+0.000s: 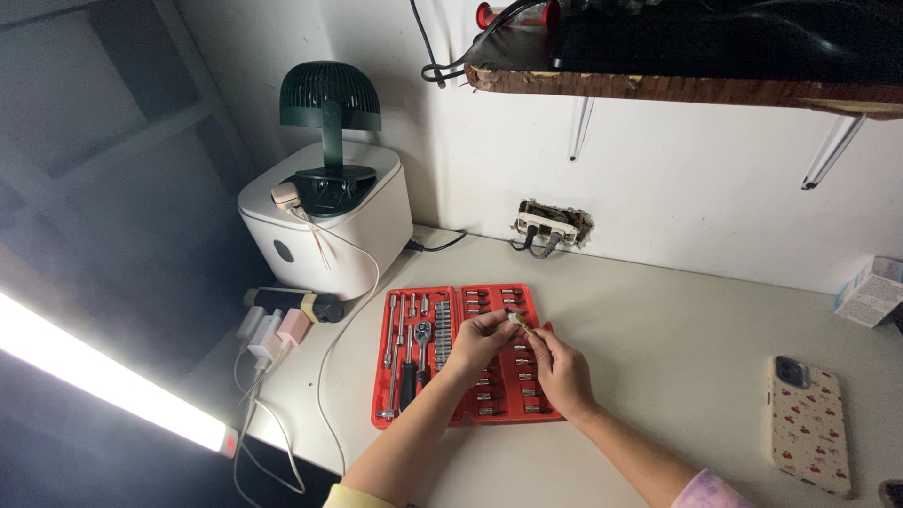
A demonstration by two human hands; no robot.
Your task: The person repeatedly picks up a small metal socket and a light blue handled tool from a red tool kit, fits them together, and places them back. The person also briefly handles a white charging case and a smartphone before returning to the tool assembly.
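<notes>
An open red tool case (451,299) lies on the white desk, with a ratchet, extension bars, a screwdriver handle and several sockets and bits seated in its slots. Both hands hover over its right half. My left hand (478,341) pinches a small light-coloured piece (514,320) at its fingertips. My right hand (560,369) meets it from the right, its fingers on a short metal bit (529,330) that touches the same piece. The rows of bits under my hands are partly hidden.
A white appliance (324,221) with a dark green clip fan (329,103) on top stands at the back left. Chargers and cables (273,334) lie left of the case. A phone in a patterned cover (807,423) lies at the right, a small box (870,292) beyond it. A wooden shelf (677,85) overhangs.
</notes>
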